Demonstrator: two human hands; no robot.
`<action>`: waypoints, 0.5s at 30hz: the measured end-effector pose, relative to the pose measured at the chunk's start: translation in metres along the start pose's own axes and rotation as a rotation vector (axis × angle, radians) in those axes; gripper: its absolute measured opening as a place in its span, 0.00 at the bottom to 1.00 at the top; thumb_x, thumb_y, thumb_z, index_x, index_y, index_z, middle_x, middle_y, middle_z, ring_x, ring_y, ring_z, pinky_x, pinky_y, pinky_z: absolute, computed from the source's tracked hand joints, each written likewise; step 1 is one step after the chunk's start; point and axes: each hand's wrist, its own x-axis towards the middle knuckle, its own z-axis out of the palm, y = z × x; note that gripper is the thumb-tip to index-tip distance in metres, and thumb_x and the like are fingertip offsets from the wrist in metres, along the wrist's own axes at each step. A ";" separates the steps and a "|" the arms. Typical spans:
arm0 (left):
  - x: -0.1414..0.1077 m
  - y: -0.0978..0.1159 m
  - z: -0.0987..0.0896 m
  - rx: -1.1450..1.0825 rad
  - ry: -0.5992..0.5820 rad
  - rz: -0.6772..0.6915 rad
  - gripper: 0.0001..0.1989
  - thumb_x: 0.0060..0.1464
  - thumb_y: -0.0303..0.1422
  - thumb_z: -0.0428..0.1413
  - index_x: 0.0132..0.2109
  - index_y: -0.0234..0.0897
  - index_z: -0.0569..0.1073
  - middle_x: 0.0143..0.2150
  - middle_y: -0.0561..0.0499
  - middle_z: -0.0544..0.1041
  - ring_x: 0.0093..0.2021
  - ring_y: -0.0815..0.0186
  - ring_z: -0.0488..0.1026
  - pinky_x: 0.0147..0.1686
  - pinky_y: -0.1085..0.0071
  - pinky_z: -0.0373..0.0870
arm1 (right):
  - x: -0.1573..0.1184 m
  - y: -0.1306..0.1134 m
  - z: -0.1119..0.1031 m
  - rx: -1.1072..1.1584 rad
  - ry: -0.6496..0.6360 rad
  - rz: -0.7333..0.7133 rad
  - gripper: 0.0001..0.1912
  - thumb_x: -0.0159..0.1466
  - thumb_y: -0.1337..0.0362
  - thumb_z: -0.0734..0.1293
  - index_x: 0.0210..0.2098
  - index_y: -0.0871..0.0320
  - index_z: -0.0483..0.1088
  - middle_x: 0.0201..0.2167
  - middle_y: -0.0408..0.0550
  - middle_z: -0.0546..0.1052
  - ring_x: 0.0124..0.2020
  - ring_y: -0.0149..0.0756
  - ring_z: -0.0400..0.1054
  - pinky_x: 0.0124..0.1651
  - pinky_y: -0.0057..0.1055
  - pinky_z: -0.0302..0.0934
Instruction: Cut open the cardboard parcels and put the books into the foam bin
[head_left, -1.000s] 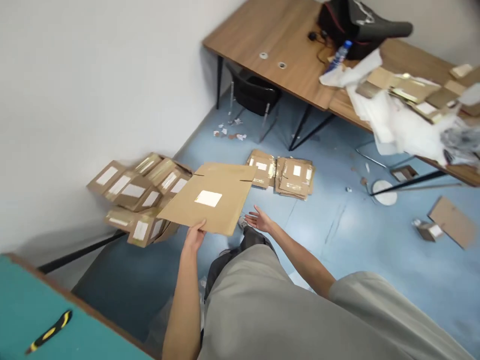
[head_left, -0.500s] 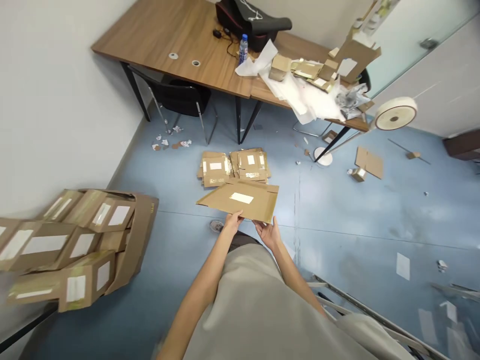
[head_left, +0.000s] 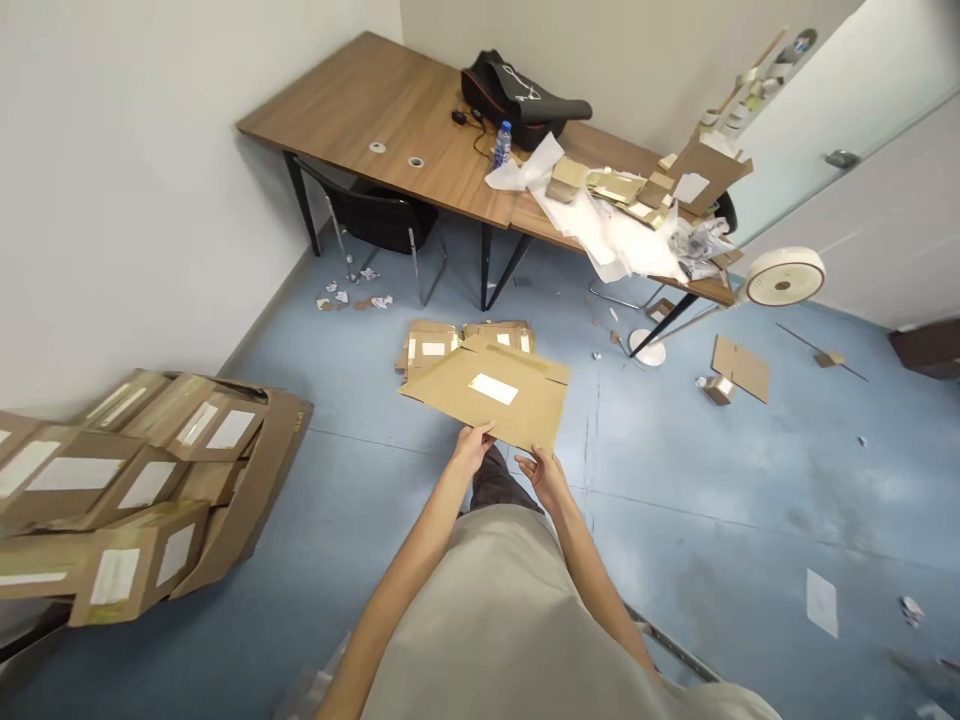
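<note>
A flattened cardboard box (head_left: 457, 390) with a white label is held out in front of my body at a tilt. My left hand (head_left: 474, 446) grips its near edge, left of the middle. At the near right corner my right hand (head_left: 543, 472) also holds it, with some fingers spread beneath. Beyond it on the blue floor lie two low stacks of flattened boxes, a left stack (head_left: 433, 338) and a right stack (head_left: 504, 328), partly hidden by the held cardboard.
At the left, a large carton (head_left: 279, 470) is full of labelled boxes. A wooden table (head_left: 337, 110) with a black chair (head_left: 375, 215) stands ahead. A white fan (head_left: 784, 277), a loose cardboard piece (head_left: 741, 367) and a paper sheet (head_left: 822, 602) are to the right.
The held cardboard has shifted slightly right and covers more of the stacks. My right hand has closed onto its near right corner. The view has tilted up, showing more wall.
</note>
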 end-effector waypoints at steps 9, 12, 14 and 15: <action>0.072 0.140 0.058 -0.044 0.011 0.307 0.18 0.48 0.25 0.68 0.42 0.41 0.68 0.46 0.48 0.84 0.47 0.63 0.83 0.53 0.62 0.78 | 0.128 -0.105 0.107 0.016 -0.300 -0.009 0.16 0.62 0.64 0.78 0.47 0.50 0.75 0.39 0.43 0.84 0.33 0.36 0.83 0.31 0.25 0.78; 0.106 0.200 0.084 -0.037 0.054 0.384 0.18 0.49 0.23 0.67 0.40 0.41 0.67 0.42 0.50 0.82 0.44 0.65 0.82 0.51 0.65 0.77 | 0.179 -0.149 0.159 0.003 -0.403 -0.020 0.13 0.62 0.64 0.79 0.43 0.51 0.75 0.35 0.42 0.83 0.34 0.37 0.84 0.31 0.24 0.78; 0.129 0.244 0.104 -0.030 0.083 0.435 0.17 0.50 0.22 0.67 0.41 0.40 0.68 0.42 0.51 0.81 0.42 0.66 0.81 0.50 0.67 0.76 | 0.213 -0.179 0.199 0.024 -0.470 -0.024 0.11 0.62 0.66 0.78 0.40 0.52 0.75 0.33 0.41 0.82 0.36 0.37 0.84 0.33 0.23 0.78; 0.141 0.267 0.115 -0.027 0.098 0.461 0.17 0.50 0.21 0.67 0.41 0.40 0.69 0.42 0.50 0.81 0.42 0.67 0.80 0.49 0.67 0.76 | 0.230 -0.194 0.220 0.038 -0.502 -0.023 0.10 0.62 0.67 0.78 0.39 0.52 0.75 0.32 0.41 0.82 0.37 0.36 0.84 0.36 0.22 0.79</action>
